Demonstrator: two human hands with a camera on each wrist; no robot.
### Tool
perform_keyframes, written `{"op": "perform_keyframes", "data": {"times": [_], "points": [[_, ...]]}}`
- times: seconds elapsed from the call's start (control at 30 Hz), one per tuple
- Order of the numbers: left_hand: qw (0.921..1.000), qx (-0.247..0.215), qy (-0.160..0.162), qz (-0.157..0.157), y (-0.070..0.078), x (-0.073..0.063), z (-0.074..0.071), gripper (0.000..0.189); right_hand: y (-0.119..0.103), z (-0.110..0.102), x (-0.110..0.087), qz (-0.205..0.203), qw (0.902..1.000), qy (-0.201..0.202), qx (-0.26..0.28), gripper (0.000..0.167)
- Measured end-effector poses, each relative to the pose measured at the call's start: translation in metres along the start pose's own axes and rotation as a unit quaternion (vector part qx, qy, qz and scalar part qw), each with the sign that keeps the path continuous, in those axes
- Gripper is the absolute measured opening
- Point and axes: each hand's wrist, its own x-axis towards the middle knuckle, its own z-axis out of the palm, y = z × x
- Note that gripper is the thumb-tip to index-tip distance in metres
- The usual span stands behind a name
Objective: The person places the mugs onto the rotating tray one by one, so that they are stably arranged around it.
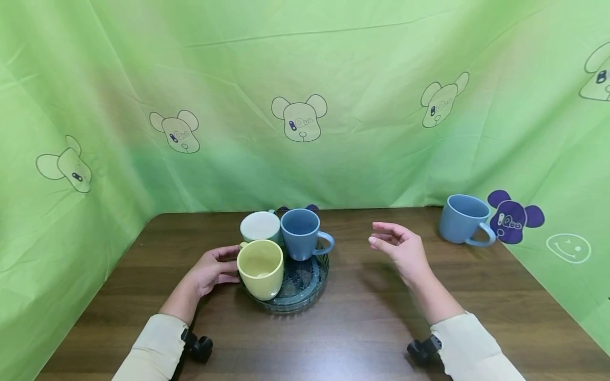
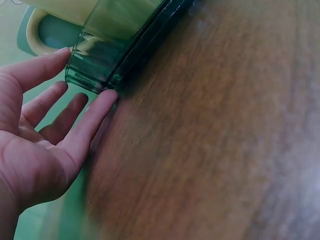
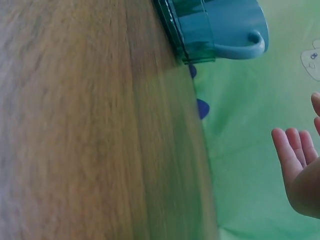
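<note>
A round dark-green glass dish (image 1: 301,283) holds three upright mugs. The yellow mug (image 1: 260,272) stands at its front left, the blue mug (image 1: 299,235) at its back right with the handle pointing right. Behind the yellow one is a green mug (image 1: 260,227) with a pale inside, partly hidden. My left hand (image 1: 213,272) is at the dish's left side; in the left wrist view its extended fingertips (image 2: 106,100) touch the green glass wall. My right hand (image 1: 404,254) hovers above the table, right of the dish, fingers loosely bent and holding nothing.
Another blue mug (image 1: 463,219) stands at the table's back right, handle toward the right. The brown wooden table (image 1: 343,338) meets a green printed cloth (image 1: 362,159) along its back and sides. Each wrist wears a small black camera.
</note>
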Motion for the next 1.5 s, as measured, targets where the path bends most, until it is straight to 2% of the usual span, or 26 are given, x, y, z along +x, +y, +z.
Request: {"op": "perform_keyframes", "data": {"times": [0.17,0.4,0.63,0.8,1.1,1.5], "points": [[1.0,0.001,0.001,-0.003,0.0,0.002,0.0,0.063,-0.002,-0.006,-0.002,-0.009,0.9996,-0.005,-0.028,0.035],[0.9998,0.001,-0.018,0.0,-0.004,0.004,-0.002,0.066,-0.004,-0.016,-0.006,-0.029,0.9982,-0.02,-0.048,0.038],[0.9997,-0.002,-0.024,-0.001,-0.008,0.002,-0.003,0.067,-0.011,-0.026,-0.01,-0.025,0.9979,-0.021,-0.056,0.042],[0.9999,-0.002,-0.017,-0.001,-0.008,-0.001,-0.002,0.065,-0.013,-0.033,-0.013,-0.031,0.9972,-0.013,-0.067,0.043],[1.0,-0.004,0.002,0.002,-0.007,-0.008,0.003,0.063,-0.017,-0.046,-0.017,-0.055,0.9978,-0.02,-0.03,0.044],[0.9998,-0.015,0.014,0.0,-0.007,-0.014,0.008,0.062,-0.027,-0.066,-0.02,-0.08,0.9936,-0.005,-0.08,0.041]]}}
